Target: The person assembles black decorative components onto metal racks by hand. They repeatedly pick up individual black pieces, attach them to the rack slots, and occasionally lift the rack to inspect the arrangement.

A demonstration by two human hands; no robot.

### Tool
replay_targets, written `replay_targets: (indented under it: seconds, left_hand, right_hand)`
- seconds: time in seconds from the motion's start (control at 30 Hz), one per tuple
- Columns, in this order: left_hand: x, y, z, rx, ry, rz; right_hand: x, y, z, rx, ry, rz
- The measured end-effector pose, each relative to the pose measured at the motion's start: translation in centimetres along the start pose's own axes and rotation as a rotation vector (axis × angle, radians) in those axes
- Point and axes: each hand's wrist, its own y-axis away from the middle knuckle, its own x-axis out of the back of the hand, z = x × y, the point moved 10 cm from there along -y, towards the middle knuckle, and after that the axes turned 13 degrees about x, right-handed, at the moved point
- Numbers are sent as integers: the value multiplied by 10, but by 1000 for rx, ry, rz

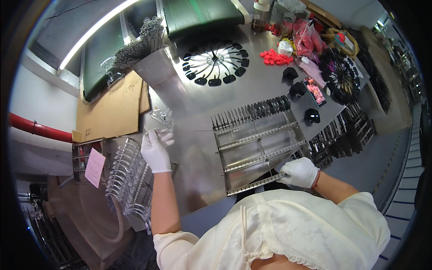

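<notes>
My left hand [156, 149], in a white glove, pinches a clear curved plastic lens [163, 118] above the metal table. To its lower left, a rack holds several similar clear curved lenses [120, 173]. My right hand [300, 172], gloved too, is closed around the near right corner of a slotted metal rack [256, 183]. A row of dark, thin curved pieces [252, 111] stands along that rack's far bar, while its nearer bars carry nothing. Glove and fingers hide the gripped corner.
Black paddle-ended parts [215, 81] lie in a ring under bright light, before a green conveyor belt [202, 18]. Right are red pieces [275, 57], black blocks [311, 115], a phone [315, 92] and loaded racks [344, 130]. Cardboard [110, 108] and a pink card [95, 167] are left.
</notes>
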Motion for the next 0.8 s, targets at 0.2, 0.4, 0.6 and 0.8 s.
replay_targets:
  seconds: [0.2,0.4,0.6,0.8]
  left_hand:
    - [-8,-83,-49,279,83,-252]
    - [18,-103,-139,505,82,-121]
    - [-3,-48,-184,654,279,-81]
    - [-102,-6,-201,858,134,-477]
  right_hand:
    - [5,18,5,17,34,86]
    - [27,22,6,16,60,119]
    - [53,9,-1,66,73,166]
    - [73,-6,-15,134,128,250]
